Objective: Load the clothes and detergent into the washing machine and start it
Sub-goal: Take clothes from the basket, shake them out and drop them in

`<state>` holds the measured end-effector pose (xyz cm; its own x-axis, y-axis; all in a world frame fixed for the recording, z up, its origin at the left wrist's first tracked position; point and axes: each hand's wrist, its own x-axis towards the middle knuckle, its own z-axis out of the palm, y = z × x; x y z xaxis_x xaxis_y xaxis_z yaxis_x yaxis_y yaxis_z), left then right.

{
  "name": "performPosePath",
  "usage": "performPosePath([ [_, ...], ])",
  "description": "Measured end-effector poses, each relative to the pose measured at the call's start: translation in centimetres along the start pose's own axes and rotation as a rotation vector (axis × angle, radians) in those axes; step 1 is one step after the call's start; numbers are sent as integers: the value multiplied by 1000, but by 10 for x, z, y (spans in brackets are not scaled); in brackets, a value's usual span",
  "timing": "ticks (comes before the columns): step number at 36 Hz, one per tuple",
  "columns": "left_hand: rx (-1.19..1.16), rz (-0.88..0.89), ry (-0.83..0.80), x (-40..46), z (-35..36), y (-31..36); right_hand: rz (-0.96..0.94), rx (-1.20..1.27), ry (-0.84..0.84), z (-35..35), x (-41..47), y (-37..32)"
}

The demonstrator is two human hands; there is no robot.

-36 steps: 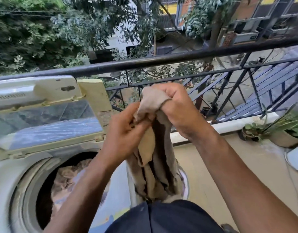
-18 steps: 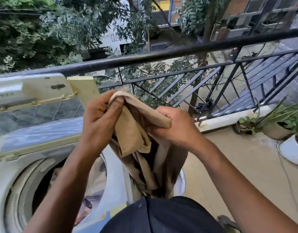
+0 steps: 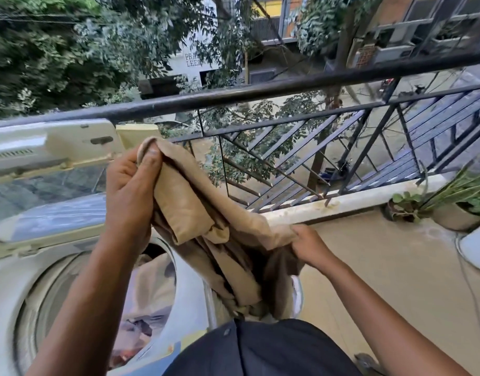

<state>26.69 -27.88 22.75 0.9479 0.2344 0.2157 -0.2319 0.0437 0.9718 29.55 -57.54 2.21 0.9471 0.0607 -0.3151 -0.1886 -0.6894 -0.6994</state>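
I see my left hand (image 3: 130,191) up high, squeezed tight around the top end of a tan cloth (image 3: 195,213). My thumb presses the cloth against my fingers. My right hand (image 3: 305,244) is lower and off to the right, and it pinches another bit of the same cloth. The cloth hangs between my two hands in a slope, with folds bunched up in the middle. Its bottom part drops down in front of my dark shirt (image 3: 260,348) and into a white bucket (image 3: 297,294), which I can only see a bit of behind the cloth. The washing machine (image 3: 14,280) is at the left, under my left arm. Its lid (image 3: 43,169) stands open at the back. The round hole in the top is open, and more clothes (image 3: 149,291) lie inside it, pale ones and some with colours. The tan cloth is not in the machine; it is in the air, just to the right of the hole. Behind my hands runs a black railing (image 3: 287,88), with trees past it. Some potted plants (image 3: 455,204) sit on the floor by the right edge of the balcony, well apart from the machine.
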Motion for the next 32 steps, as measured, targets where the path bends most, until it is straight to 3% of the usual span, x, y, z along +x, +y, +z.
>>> performPosePath([
  [5,75,-106,12,-5,13,-12,-127,475,143,-49,-11,-85],
  [10,169,-183,-216,-15,24,-18,-405,803,167,-91,-36,-165],
  [13,334,-126,-373,-20,32,-20,-537,746,122,-99,-44,-194],
  [16,436,-60,-474,-26,46,-24,-679,529,92,-97,-49,-211],
  [21,422,54,-390,-20,45,-38,-769,192,173,-84,-50,-210],
  [28,193,34,-414,-17,26,-29,-672,285,139,-73,-44,-178],
  [32,95,20,-330,-12,11,-21,-620,256,98,-66,-41,-152],
])
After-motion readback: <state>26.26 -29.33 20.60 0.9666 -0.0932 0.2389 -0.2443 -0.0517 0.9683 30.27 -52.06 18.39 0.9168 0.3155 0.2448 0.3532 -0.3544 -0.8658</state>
